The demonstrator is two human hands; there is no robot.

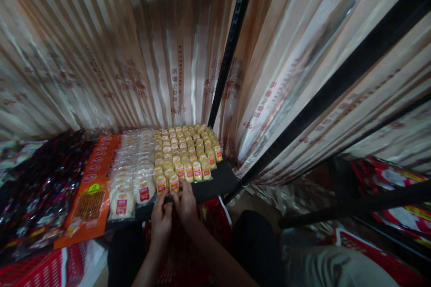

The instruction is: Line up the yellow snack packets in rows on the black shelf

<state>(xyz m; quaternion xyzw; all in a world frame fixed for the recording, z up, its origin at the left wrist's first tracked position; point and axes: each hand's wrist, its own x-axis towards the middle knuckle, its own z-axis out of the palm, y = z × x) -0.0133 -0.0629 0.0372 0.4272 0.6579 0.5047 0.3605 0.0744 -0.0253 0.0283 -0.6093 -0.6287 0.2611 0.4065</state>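
Note:
Small yellow snack packets (pixel 187 172) with red-and-white labels stand in close rows on a black shelf (pixel 220 181). My left hand (pixel 161 217) is at the front edge, fingers curled and closed at the base of the front-left packet (pixel 161 184). Beside it, my right hand (pixel 186 204) has its fingers closed around the lower edge of the neighbouring front packet (pixel 173 183). My fingers partly cover the bottoms of both packets. To the left stand rows of clear packets of white round snacks (pixel 121 202) with pink labels.
Orange snack bags (pixel 89 199) and dark shiny packets (pixel 37 184) lie farther left. Below the shelf are a red basket (pixel 225 215) between my knees and another red basket (pixel 43 267). Black metal posts (pixel 232 45) and pale printed sheeting (pixel 168 54) stand behind.

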